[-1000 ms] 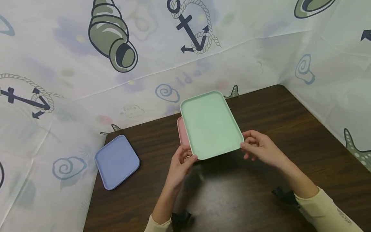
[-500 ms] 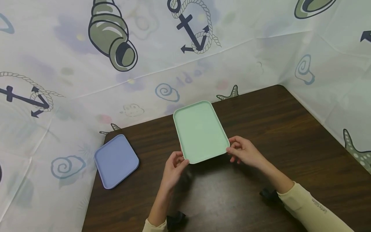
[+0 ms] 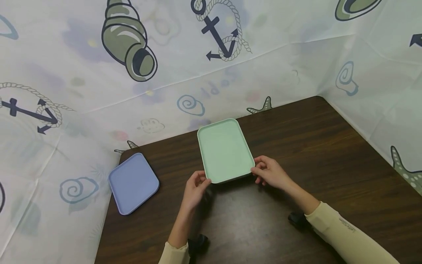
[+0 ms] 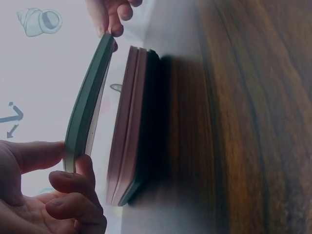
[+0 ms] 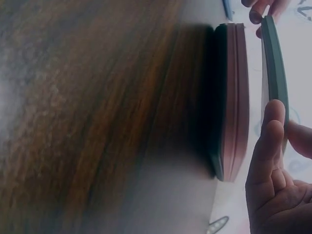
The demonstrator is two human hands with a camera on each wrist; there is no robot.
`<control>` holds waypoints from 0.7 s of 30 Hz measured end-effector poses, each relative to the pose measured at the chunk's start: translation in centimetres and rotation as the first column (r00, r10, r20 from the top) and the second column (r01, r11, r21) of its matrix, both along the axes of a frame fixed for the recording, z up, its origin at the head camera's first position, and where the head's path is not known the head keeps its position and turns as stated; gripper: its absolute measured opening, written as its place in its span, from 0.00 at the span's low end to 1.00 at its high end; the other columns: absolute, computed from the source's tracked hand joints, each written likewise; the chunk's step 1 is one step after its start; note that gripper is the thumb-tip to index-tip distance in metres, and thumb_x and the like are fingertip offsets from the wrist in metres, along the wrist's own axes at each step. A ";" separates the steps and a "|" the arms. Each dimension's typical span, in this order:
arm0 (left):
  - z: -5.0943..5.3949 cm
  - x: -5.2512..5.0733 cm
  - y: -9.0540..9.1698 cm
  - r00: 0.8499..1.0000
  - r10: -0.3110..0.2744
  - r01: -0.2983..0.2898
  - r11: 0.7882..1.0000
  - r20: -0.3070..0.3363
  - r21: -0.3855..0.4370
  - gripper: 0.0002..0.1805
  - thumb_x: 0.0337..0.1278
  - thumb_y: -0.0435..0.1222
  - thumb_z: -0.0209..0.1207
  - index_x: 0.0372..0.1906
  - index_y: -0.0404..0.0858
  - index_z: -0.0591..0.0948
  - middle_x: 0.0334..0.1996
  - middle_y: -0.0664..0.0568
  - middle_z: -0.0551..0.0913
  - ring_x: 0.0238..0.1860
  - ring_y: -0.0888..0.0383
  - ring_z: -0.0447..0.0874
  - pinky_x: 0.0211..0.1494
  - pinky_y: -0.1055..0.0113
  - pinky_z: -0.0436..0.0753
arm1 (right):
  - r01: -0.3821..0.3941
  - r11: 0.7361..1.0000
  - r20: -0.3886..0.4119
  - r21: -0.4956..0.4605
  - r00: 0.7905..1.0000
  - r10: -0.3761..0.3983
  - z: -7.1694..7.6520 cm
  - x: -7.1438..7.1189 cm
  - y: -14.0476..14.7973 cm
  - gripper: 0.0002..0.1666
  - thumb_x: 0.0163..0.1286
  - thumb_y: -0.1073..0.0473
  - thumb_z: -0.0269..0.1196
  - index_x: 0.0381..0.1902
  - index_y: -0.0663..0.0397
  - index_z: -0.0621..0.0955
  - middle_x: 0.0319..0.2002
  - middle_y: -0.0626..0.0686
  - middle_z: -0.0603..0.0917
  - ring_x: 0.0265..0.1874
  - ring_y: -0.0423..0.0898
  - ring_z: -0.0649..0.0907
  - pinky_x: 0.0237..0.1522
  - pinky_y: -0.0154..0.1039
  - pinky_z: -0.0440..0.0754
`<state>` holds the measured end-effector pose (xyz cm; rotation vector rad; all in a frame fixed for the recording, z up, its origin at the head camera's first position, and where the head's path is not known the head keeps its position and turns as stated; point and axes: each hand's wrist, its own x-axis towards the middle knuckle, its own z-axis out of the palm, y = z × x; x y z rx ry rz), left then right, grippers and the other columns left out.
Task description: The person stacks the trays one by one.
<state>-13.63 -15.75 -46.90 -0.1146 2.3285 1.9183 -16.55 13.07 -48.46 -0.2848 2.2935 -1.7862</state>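
A light green tray (image 3: 225,150) is pinched at its two near corners, by the left hand (image 3: 194,190) on the left and the right hand (image 3: 271,172) on the right. In the left wrist view the green tray (image 4: 87,102) hangs a little above a stack of pink trays (image 4: 127,126) with a dark green one (image 4: 148,117) at the bottom, a gap between. The right wrist view shows the same gap between the held tray (image 5: 275,63) and the pink trays (image 5: 236,97). From the head view the held tray hides the stack.
A blue tray (image 3: 133,183) lies at the left edge of the dark wooden table (image 3: 296,135). Behind and beside the table hangs a white cloth (image 3: 178,73) printed with shells and anchors. Black straps are on both wrists.
Both hands have moved the green tray left and lower, over the pink one, which is now covered in the head view. The blue tray has stayed in place.
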 end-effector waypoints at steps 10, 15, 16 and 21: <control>1.4 -0.1 0.7 1.000 0.019 -0.020 0.998 -0.019 -0.056 0.16 0.61 0.25 0.58 0.53 0.22 0.75 0.34 0.39 0.79 0.25 0.55 0.70 0.27 0.71 0.69 | 0.025 0.999 0.015 0.031 1.000 -0.026 -1.0 -0.9 -0.5 0.20 0.70 0.64 0.61 0.55 0.70 0.72 0.34 0.67 0.83 0.21 0.49 0.85 0.20 0.43 0.80; 0.3 -0.9 0.6 0.999 0.017 -0.020 0.997 -0.041 -0.078 0.16 0.61 0.25 0.58 0.53 0.23 0.76 0.34 0.35 0.79 0.27 0.54 0.70 0.29 0.69 0.69 | 0.039 0.998 0.024 0.042 0.999 -0.040 -1.3 -1.1 -0.5 0.20 0.70 0.64 0.61 0.55 0.70 0.72 0.34 0.66 0.84 0.21 0.49 0.85 0.20 0.41 0.80; -0.1 -1.1 0.5 0.999 0.021 -0.024 0.997 -0.040 -0.079 0.16 0.61 0.25 0.58 0.53 0.23 0.76 0.34 0.36 0.79 0.28 0.55 0.70 0.29 0.69 0.69 | 0.039 0.998 0.023 0.044 0.999 -0.040 -1.4 -1.2 -0.5 0.20 0.70 0.64 0.61 0.55 0.70 0.72 0.34 0.66 0.84 0.21 0.49 0.85 0.20 0.41 0.80; -2.5 -2.0 0.1 0.997 0.052 -0.058 0.992 -0.059 -0.112 0.16 0.61 0.28 0.60 0.53 0.28 0.78 0.33 0.42 0.81 0.29 0.57 0.71 0.31 0.68 0.69 | 0.050 0.997 0.028 0.053 0.998 -0.051 -1.6 -1.4 -0.6 0.20 0.70 0.63 0.61 0.55 0.69 0.72 0.33 0.65 0.84 0.21 0.48 0.85 0.19 0.40 0.79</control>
